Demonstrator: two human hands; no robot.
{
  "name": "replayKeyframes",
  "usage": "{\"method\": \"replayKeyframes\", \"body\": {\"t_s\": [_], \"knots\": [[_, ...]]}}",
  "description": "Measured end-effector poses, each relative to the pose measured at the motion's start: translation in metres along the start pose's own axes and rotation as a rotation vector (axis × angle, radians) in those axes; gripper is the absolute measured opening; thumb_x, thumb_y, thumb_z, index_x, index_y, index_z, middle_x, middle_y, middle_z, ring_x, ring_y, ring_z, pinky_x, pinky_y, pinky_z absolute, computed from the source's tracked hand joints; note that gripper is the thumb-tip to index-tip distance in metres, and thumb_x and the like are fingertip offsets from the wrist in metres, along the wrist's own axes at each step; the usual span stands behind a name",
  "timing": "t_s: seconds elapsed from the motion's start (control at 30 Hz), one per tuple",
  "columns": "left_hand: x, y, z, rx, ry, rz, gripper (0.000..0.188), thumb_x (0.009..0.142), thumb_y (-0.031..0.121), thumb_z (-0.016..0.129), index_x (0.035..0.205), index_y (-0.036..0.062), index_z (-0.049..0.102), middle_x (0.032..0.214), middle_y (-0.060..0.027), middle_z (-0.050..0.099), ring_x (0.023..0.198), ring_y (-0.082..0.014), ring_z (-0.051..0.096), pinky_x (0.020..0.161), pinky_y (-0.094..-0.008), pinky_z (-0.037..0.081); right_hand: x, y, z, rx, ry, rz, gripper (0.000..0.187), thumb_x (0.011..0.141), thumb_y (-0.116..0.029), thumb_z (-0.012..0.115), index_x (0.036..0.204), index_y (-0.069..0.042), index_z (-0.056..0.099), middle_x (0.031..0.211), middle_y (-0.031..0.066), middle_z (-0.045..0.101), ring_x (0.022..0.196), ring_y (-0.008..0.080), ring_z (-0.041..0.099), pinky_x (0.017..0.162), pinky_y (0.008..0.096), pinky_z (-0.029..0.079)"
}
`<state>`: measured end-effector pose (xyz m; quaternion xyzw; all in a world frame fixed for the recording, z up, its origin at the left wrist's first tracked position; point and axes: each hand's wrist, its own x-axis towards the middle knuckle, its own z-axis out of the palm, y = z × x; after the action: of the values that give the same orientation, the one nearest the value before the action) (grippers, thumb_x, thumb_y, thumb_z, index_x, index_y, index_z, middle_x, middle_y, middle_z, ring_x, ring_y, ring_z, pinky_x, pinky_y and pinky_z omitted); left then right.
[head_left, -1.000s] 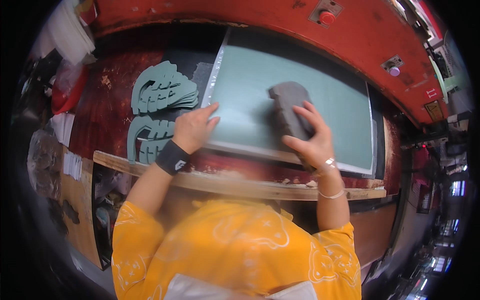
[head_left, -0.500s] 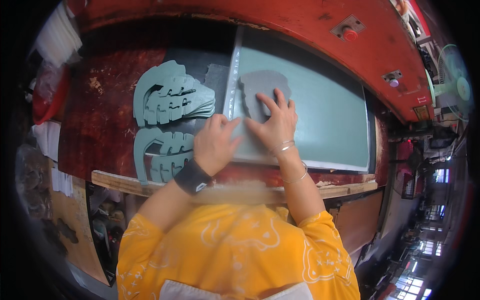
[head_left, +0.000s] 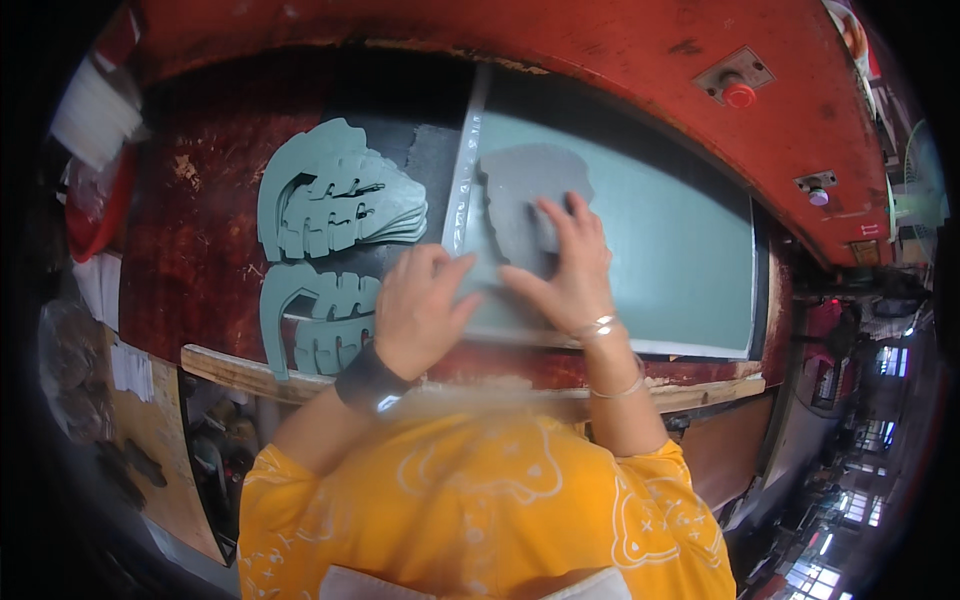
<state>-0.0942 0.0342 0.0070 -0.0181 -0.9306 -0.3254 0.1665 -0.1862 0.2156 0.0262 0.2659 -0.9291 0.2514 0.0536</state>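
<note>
A pale green sheet lies on the bench, its left margin whitish and shiny. On its left part shows a grey shape with a wavy edge; whether it is a loose piece or a cut-out opening I cannot tell. My right hand, thumb and fingers apart, hovers at or touches the lower right of this shape. Near the sheet's lower left corner is my left hand, fingers loosely spread, holding nothing visible. Left of it lie a stack of green slotted cut pieces and a smaller group of similar pieces.
A red machine body spans the far side, bearing a red push button and a pale one. A wooden strip edges the worn red bench. At far right is a green fan.
My right hand has drawn back slightly toward me and right, uncovering more of the grey shape. My left hand has shifted a little left and nearer. The view has tilted slightly.
</note>
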Motion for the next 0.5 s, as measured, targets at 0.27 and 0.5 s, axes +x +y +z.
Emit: {"method": "replayKeyframes", "body": {"t_s": [0.27, 0.5], "knots": [[-0.079, 0.045, 0.019, -0.500, -0.181, 0.112, 0.026, 0.076, 0.011, 0.070, 0.102, 0.0061, 0.065, 0.092, -0.0102, 0.060, 0.084, -0.0282, 0.058, 0.077, -0.0358, 0.047, -0.068, 0.083, -0.017, -0.367, 0.226, 0.159, 0.042, 0.086, -0.034, 0.061, 0.125, -0.018, 0.057, 0.134, 0.0125, 0.048, 0.126, 0.0370, 0.040, 0.105, 0.0478, 0.025], [-0.103, 0.046, 0.059, -0.139, -0.039, 0.252, 0.011, 0.078, 0.015, 0.069, 0.084, 0.0065, 0.066, 0.079, -0.0088, 0.062, 0.077, -0.0294, 0.059, 0.069, -0.0382, 0.047, -0.074, 0.135, -0.072, 0.062, 0.931, -0.060, 0.047, 0.088, -0.019, 0.059, 0.130, -0.002, 0.048, 0.140, 0.0198, 0.039, 0.136, 0.0349, 0.029, 0.112, 0.0442, 0.022]]}}
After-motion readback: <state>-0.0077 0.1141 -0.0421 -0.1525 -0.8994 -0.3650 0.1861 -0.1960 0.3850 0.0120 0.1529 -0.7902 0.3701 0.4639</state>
